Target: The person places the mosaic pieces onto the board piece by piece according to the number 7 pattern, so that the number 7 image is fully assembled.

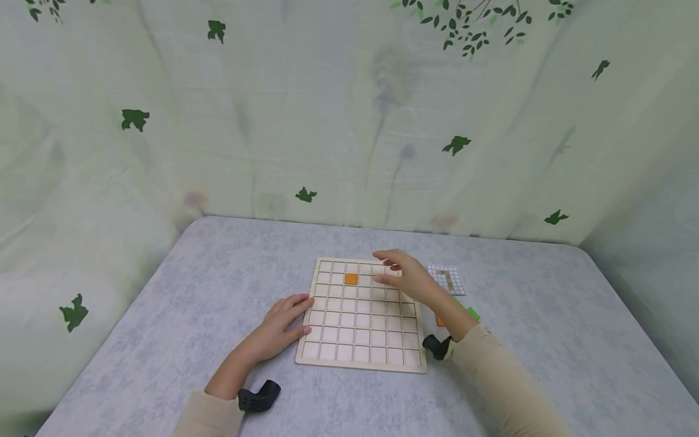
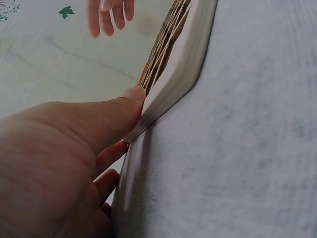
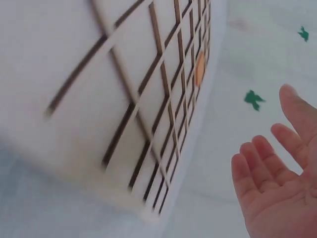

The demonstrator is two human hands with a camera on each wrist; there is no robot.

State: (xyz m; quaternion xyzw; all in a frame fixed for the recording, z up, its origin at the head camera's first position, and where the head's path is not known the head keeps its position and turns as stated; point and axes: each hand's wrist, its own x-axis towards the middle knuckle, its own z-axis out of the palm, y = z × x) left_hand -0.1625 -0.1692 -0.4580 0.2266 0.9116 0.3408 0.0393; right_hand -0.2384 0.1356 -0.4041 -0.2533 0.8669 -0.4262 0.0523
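A pale wooden grid board lies on the table, with one orange square tile in a cell of its second row from the far edge. My left hand rests at the board's left edge, thumb and fingertips touching the rim with the fingers fairly straight. Over the board's far right part hovers my right hand, its fingers spread and nothing between them. In the right wrist view the palm of the right hand shows bare, beside the board's grid.
Right of the board lies a small printed pattern card. Nearer me, partly hidden by the right forearm, are a green tile and an orange tile. A leaf-patterned curtain hangs behind the table.
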